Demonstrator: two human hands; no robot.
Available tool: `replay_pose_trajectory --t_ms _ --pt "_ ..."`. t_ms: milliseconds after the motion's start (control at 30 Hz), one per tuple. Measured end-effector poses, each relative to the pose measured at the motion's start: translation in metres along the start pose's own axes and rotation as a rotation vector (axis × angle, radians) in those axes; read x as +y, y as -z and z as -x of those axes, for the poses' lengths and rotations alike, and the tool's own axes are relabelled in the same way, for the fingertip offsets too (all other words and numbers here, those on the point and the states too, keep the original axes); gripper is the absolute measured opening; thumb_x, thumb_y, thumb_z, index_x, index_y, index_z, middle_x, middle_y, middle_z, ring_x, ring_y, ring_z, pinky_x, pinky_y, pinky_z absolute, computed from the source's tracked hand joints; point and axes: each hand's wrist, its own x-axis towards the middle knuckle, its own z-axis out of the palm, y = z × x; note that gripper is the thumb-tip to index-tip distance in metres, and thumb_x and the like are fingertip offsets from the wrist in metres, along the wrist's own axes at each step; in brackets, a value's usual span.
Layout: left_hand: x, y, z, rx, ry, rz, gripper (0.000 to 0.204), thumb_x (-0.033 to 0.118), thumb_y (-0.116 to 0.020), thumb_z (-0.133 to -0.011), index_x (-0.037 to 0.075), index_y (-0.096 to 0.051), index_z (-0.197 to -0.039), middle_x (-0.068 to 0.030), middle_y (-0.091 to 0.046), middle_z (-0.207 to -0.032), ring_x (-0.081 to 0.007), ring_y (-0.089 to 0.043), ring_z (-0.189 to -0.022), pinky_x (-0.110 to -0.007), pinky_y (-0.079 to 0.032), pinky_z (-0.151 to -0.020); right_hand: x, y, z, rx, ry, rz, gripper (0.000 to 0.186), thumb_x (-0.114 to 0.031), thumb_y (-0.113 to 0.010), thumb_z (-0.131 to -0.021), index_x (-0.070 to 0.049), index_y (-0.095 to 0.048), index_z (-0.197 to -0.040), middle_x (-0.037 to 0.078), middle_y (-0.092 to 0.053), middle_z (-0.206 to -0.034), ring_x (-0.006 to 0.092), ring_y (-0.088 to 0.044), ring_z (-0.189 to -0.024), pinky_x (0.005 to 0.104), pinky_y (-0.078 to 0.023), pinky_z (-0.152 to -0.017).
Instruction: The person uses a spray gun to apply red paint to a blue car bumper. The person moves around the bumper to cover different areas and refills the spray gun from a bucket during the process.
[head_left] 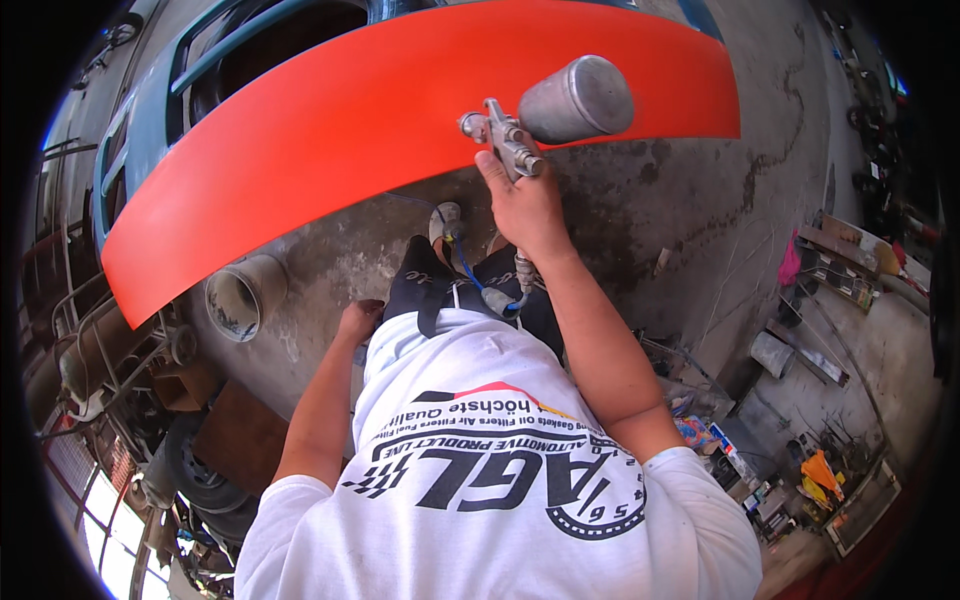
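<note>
Spray gun point(510, 146) with metal cup point(577, 100), contents unseen, in grip of right hand point(531, 212), left hand point(360, 320), state unclear

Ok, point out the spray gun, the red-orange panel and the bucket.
Spray gun point(506, 143), head view: its metal body.
Red-orange panel point(410, 122), head view: middle of its face.
Bucket point(269, 284), head view: its outer wall.

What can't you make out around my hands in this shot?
In the head view:
Handle of the spray gun: mostly hidden by the right hand.
Inside of the metal cup: hidden by its walls.
Fingertips of the left hand: too small and dark.
</note>
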Motion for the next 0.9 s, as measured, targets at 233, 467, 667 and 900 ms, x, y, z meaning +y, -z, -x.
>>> replay_pose_trajectory --t_ms 233,467,667,900 --pt "-0.023 -0.001 0.004 0.018 -0.064 -0.078 0.032 0.023 -0.065 -0.086 0.01 -0.075 -0.113 -0.0153 -0.074 -0.106 -0.0306 -0.071 -0.101 -0.039 -0.055 -0.09 -0.011 -0.008 0.007 -0.202 -0.292 -0.031 0.027 -0.022 -0.062 -0.098 -0.005 -0.064 -0.119 0.015 -0.07 -0.103 0.0336 -0.067 -0.098 0.0396 -0.051 -0.087" --pt "-0.026 0.007 0.02 0.002 0.054 0.099 0.032 0.02 -0.064 -0.086 0.004 -0.074 -0.112 -0.0134 -0.076 -0.099 -0.0214 -0.075 -0.084 -0.034 -0.056 -0.08 0.036 0.043 0.01 0.203 -0.043 0.082 0.028 -0.017 -0.061 -0.099 -0.005 -0.061 -0.123 0.015 -0.067 -0.114 0.0308 -0.065 -0.107 0.038 -0.048 -0.093" --pt "-0.022 0.0 0.041 0.13 0.053 0.321 0.03 0.019 -0.064 -0.089 0.004 -0.073 -0.114 -0.0142 -0.076 -0.095 -0.0208 -0.075 -0.083 -0.034 -0.056 -0.08 0.024 0.048 0.029 0.284 0.101 0.122 0.029 -0.015 -0.06 -0.099 -0.006 -0.059 -0.127 0.014 -0.066 -0.119 0.0299 -0.063 -0.113 0.0372 -0.047 -0.096" --pt "-0.015 0.008 0.071 0.234 -0.006 0.089 0.03 0.024 -0.066 -0.09 0.009 -0.074 -0.114 -0.0167 -0.074 -0.103 -0.0308 -0.072 -0.096 -0.039 -0.055 -0.087 0.004 -0.032 0.081 -0.019 0.076 0.034 0.034 -0.021 -0.064 -0.098 -0.007 -0.058 -0.128 0.017 -0.068 -0.118 0.0346 -0.065 -0.111 0.0392 -0.049 -0.093"
